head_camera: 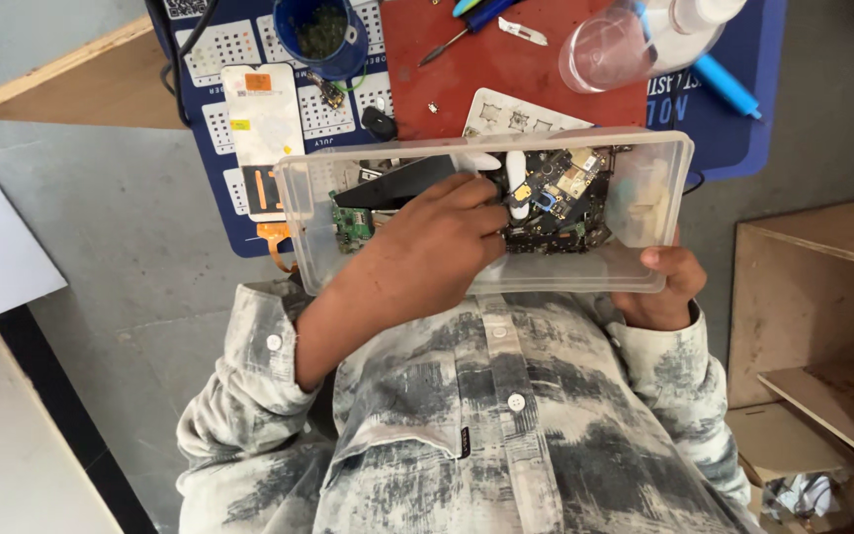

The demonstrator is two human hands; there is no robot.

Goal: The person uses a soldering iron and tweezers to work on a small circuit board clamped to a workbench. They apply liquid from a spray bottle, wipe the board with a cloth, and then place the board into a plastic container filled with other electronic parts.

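Observation:
A clear plastic box is held above my lap, in front of a patterned shirt. It holds several phone circuit boards, a green board, a black flat piece and a white plastic piece. My left hand reaches into the box, with its fingertips curled among the parts beside the white piece. Whether it grips anything is hidden. My right hand holds the box from below at its near right corner, with the thumb on the rim.
Beyond the box lie a blue mat and a red mat. On them are a phone screen panel, a blue cup, a clear plastic container, a blue pen and small tools. A wooden shelf stands at the right.

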